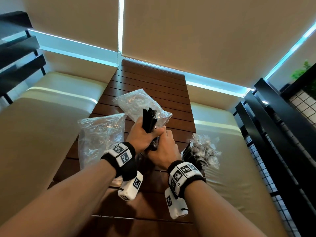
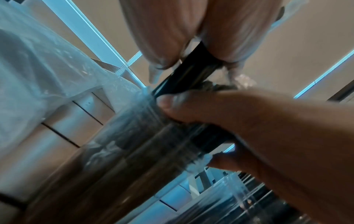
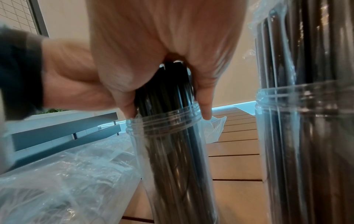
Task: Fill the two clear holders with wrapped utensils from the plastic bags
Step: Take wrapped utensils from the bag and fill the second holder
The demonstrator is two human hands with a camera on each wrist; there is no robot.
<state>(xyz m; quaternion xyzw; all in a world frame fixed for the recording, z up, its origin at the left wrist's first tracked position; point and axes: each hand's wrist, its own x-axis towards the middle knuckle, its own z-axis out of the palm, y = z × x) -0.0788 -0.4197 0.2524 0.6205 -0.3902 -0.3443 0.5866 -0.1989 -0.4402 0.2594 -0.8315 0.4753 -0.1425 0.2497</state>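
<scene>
We see both hands meet over the slatted wooden table. Left hand curls round a bunch of black wrapped utensils, their tops sticking up above the fist. Right hand sits just right of it, fingers curled down around the same bundle at the mouth of a clear holder, upright and packed with dark utensils. Second holder stands just right, also full, wrapper ends fanned out on top. Two crumpled plastic bags: one left, one farther off.
</scene>
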